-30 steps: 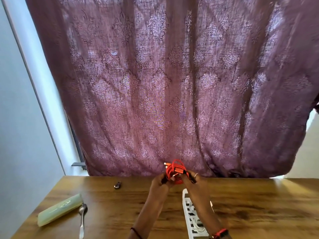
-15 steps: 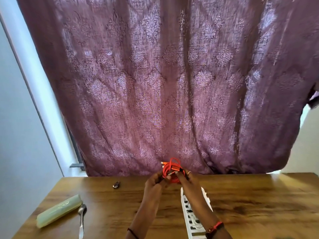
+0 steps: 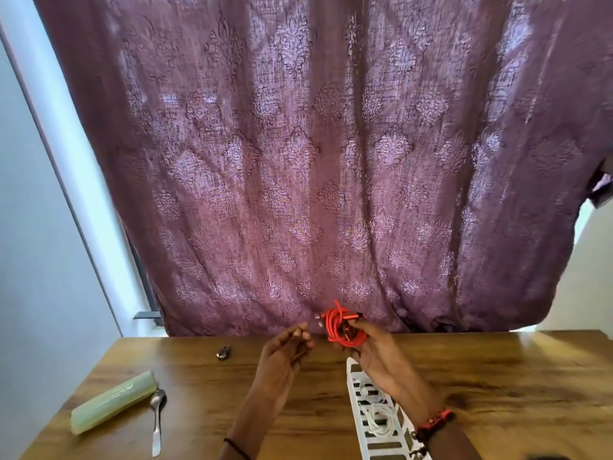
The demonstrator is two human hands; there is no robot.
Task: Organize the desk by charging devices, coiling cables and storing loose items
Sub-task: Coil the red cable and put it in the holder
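Note:
A coiled red cable (image 3: pixel 340 328) sits in my right hand (image 3: pixel 371 351), held above the far middle of the wooden desk (image 3: pixel 481 370). Its plug ends stick out to the left and right of the coil. My left hand (image 3: pixel 285 348) hovers just left of the coil with fingers loosely apart and nothing in it. Below my right forearm a white slotted basket (image 3: pixel 371 426) holds coiled white cables.
A pale green case (image 3: pixel 112 401) and a metal spoon (image 3: pixel 156 416) lie at the desk's near left. A small dark object (image 3: pixel 224 352) rests near the far edge. A purple patterned curtain (image 3: pixel 315 161) hangs behind the desk.
Both hands were pinching the red coil together. Now my left hand has let go and drawn a little to the left, leaving the coil in my right hand.

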